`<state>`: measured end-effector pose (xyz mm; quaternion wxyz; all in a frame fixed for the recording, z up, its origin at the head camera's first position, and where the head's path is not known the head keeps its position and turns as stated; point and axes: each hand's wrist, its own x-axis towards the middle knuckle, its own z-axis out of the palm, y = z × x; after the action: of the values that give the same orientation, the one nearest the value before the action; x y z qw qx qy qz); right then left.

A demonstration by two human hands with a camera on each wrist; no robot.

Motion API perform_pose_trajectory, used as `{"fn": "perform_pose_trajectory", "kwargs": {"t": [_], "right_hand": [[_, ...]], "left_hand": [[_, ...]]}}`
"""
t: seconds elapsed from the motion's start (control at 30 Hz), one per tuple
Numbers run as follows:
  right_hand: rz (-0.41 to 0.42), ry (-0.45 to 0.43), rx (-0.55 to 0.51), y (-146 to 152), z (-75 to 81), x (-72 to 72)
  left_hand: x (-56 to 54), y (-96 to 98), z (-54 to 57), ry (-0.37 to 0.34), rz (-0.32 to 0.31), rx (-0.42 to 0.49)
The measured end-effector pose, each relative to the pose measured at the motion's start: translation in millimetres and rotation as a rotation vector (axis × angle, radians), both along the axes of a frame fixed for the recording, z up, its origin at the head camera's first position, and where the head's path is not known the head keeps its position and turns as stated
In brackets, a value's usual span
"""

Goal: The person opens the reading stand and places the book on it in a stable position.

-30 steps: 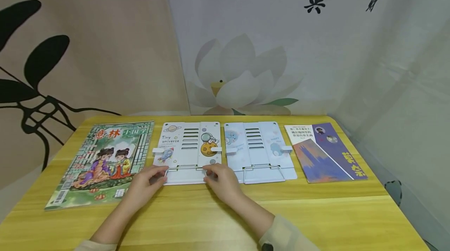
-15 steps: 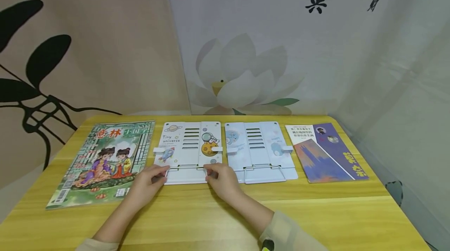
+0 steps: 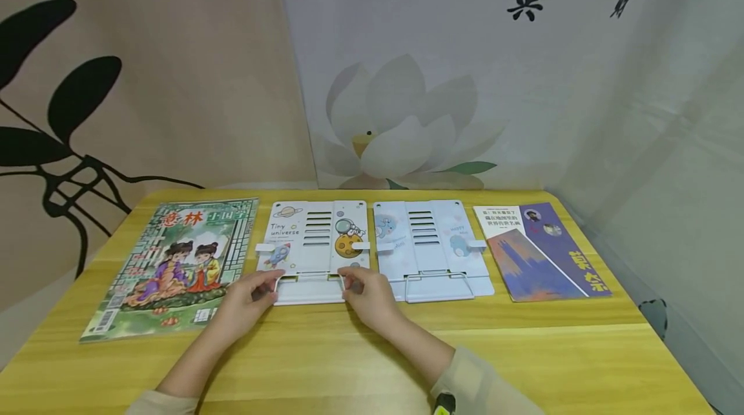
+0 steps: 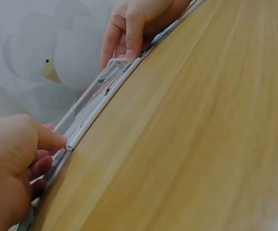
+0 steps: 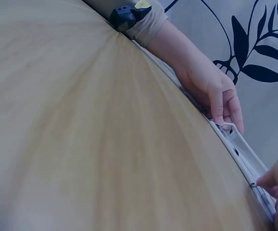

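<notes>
A white book stand (image 3: 318, 244) printed with "Tiny universe", an astronaut and a rocket lies flat on the table. Along its front runs a white wire support (image 3: 310, 275), whose bar stands a little above the front lip (image 4: 93, 113) in the left wrist view. My left hand (image 3: 248, 297) pinches the left end of this wire between thumb and fingers. At the right end, my right hand (image 3: 372, 295) pinches it the same way. Both wrist views show the thumbs at the front lip, close over the table; the curled fingers partly hide the wire's ends.
Just right lies a second white book stand (image 3: 433, 241) with pale blue drawings and its own wire support. A magazine (image 3: 174, 273) lies at the left, a purple book (image 3: 540, 253) at the right. Curtains hang behind the wooden table (image 3: 325, 363).
</notes>
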<state>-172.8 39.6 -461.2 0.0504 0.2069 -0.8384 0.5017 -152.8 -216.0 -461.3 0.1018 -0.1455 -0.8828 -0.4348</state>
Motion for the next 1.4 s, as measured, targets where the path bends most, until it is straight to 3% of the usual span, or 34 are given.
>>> {"fn": "perform_pose_trajectory", "kwargs": {"t": [0.37,0.6,0.8,0.9,1.07,1.4], "right_hand": [[0.012,0.013,0.020,3,2.2,-1.1],[0.004,0.038,0.044,6,5.0,-3.1],[-0.049,0.117,0.023,15,16.0,-15.3],[-0.107,0.144,-0.012,22,21.0,-24.9],[-0.190,0.134,-0.050,34,27.1,-40.7],[-0.187,0.029,-0.043,40,28.4,-74.1]], "left_hand": [[2.1,0.7,1.1,0.040,-0.022,0.049],[-0.6,-4.5,6.3,0.036,-0.017,0.012],[-6.7,-11.3,22.1,0.059,0.110,-0.005],[-12.3,-15.3,28.4,0.079,0.178,0.003],[-28.1,-20.1,32.4,0.075,0.207,0.016],[-64.8,-19.0,33.0,-0.072,0.215,0.022]]}}
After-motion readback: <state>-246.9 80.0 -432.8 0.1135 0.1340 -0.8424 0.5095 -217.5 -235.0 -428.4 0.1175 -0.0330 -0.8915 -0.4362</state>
